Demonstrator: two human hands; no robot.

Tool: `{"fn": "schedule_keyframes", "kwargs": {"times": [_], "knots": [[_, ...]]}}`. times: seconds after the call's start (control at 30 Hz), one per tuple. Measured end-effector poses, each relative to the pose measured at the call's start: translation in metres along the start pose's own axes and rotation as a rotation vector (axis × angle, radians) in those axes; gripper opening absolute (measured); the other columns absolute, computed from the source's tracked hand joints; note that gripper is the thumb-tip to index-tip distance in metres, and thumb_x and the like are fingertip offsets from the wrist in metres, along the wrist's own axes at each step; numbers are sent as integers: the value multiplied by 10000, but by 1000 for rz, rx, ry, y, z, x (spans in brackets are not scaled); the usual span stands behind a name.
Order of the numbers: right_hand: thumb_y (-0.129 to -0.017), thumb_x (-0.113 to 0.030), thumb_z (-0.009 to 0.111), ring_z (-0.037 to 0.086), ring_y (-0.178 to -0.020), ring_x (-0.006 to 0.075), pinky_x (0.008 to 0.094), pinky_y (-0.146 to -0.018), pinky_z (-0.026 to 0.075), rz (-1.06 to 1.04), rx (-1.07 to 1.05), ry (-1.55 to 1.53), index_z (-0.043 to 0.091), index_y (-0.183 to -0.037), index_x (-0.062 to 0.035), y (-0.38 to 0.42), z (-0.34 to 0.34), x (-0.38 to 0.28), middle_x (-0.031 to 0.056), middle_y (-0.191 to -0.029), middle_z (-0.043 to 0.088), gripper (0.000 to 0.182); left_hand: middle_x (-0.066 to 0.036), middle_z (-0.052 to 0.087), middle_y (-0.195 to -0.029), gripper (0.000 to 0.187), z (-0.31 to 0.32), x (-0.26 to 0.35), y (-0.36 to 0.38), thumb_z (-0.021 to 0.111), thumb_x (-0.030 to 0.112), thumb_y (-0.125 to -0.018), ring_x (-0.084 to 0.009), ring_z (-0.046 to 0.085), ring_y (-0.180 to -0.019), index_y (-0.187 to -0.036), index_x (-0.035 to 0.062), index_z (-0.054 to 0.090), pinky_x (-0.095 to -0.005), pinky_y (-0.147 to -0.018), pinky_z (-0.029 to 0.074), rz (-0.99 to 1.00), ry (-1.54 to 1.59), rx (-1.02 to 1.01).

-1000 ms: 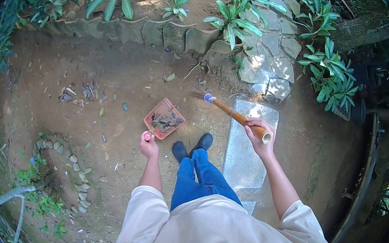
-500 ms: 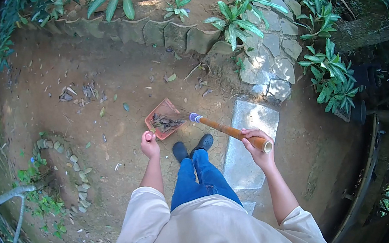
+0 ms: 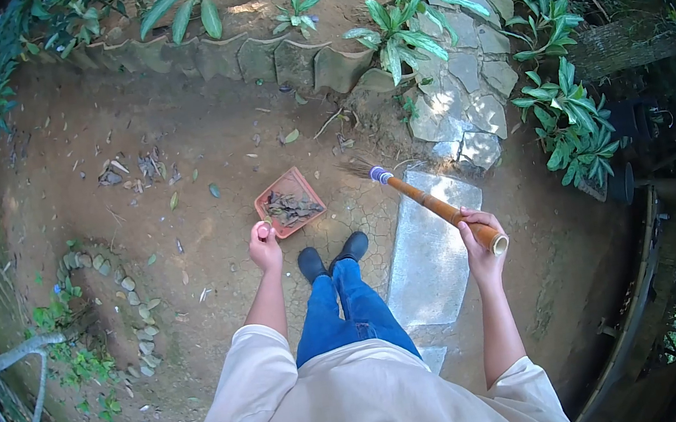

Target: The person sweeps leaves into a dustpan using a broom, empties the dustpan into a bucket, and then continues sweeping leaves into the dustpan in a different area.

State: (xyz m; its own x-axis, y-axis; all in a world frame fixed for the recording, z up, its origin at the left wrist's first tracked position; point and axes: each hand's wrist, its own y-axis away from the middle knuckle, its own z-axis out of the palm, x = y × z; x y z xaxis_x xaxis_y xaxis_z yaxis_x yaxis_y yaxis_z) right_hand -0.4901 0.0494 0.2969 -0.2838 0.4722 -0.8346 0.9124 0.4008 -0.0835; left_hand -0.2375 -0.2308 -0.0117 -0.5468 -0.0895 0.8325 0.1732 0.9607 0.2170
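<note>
My left hand [image 3: 266, 249] is closed around the handle end of an orange dustpan [image 3: 318, 211], in front of my feet. Dry brown leaves [image 3: 292, 207] lie heaped in the pan. In my right hand [image 3: 485, 241] is the bamboo handle of a stick broom [image 3: 435, 203], fingers wrapped near its open top end. The broom slants away to the upper left, a purple and white binding above its thin bristles. Its bristles [image 3: 356, 167] point toward the bare soil, to the right of the dustpan and apart from it.
A pale concrete slab [image 3: 434, 262] lies right of my dark shoes [image 3: 331, 256]. Beyond it runs a stone path [image 3: 473, 103]. Scalloped edging tiles [image 3: 254, 58] border a planted bed at the top. Leaf litter [image 3: 136, 169] lies at upper left, and a ring of stones [image 3: 129, 298] nearer.
The broom has swung right, so its bristles have left the dustpan's edge. My right hand has moved right with it. The dustpan stays nearly in place with the leaves inside.
</note>
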Motion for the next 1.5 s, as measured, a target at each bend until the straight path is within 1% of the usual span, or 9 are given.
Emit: {"fn": "schedule_keyframes", "kwargs": {"times": [0.17, 0.37, 0.57, 0.77, 0.87, 1.17, 1.27, 1.37, 1.5], "knots": [[-826, 36, 749, 706, -1040, 245, 370, -939, 530, -43, 42, 72, 680, -905, -27, -14, 11, 30, 120, -1030, 736, 122, -125, 730, -1040, 379, 24, -8, -10, 804, 84, -797, -306, 701, -957, -1151, 145, 687, -400, -858, 537, 40, 8, 23], [-765, 80, 752, 699, -1076, 308, 404, -949, 538, -190, -78, 136, 671, -873, -24, -15, 48, 59, 120, -1015, 730, 170, -126, 731, -1033, 389, 36, 9, -17, 820, 107, -776, -317, 701, -960, -1140, 165, 694, -412, -845, 537, 16, -100, 14], [-786, 86, 750, 710, -1066, 273, 378, -968, 547, -34, -200, -49, 668, -879, -12, 2, 23, 36, 124, -1020, 734, 158, -118, 737, -991, 393, 48, 13, -19, 827, 115, -769, -317, 709, -926, -1135, 176, 700, -415, -826, 541, -14, -139, 22], [-795, 94, 745, 709, -1080, 286, 404, -973, 548, -3, -146, -124, 659, -890, -14, 19, 1, 15, 126, -1026, 736, 168, -79, 731, -1028, 366, 40, 27, -19, 809, 44, -793, -193, 700, -958, -1138, 92, 698, -334, -871, 539, -65, -53, 9], [-795, 92, 745, 708, -1083, 287, 401, -975, 542, -31, -120, -111, 661, -898, -14, 13, -6, 11, 126, -1027, 735, 170, -118, 743, -983, 383, 40, 15, -19, 823, 112, -790, -265, 713, -886, -1151, 160, 703, -389, -807, 547, 21, -8, 63], [-785, 82, 752, 701, -1102, 296, 398, -978, 543, -178, -100, 14, 667, -890, -18, -26, 12, 14, 121, -1026, 735, 168, -128, 743, -993, 379, 42, 12, -18, 825, 101, -786, -273, 716, -897, -1142, 154, 708, -388, -812, 550, 39, -1, 88], [-767, 75, 764, 695, -1116, 311, 402, -968, 554, -250, -151, 63, 667, -877, -28, -33, 36, 34, 123, -1035, 730, 180, -100, 733, -1038, 373, 46, 8, -23, 813, 31, -787, -205, 704, -951, -1141, 55, 695, -332, -885, 546, -27, 20, 50], [-757, 60, 771, 697, -1106, 309, 406, -973, 557, -284, -218, 98, 675, -876, -35, -30, 61, 58, 114, -1042, 727, 180, -117, 742, -994, 389, 46, 5, -25, 840, 114, -755, -281, 713, -908, -1120, 153, 708, -392, -829, 547, 41, -44, 79], [-758, 72, 764, 712, -1054, 291, 398, -984, 553, -238, -291, 31, 673, -878, -28, -26, 62, 49, 116, -1021, 733, 181, -99, 739, -998, 383, 47, 2, -29, 836, 83, -757, -241, 706, -924, -1115, 114, 703, -367, -846, 545, -7, -53, 72]]}}
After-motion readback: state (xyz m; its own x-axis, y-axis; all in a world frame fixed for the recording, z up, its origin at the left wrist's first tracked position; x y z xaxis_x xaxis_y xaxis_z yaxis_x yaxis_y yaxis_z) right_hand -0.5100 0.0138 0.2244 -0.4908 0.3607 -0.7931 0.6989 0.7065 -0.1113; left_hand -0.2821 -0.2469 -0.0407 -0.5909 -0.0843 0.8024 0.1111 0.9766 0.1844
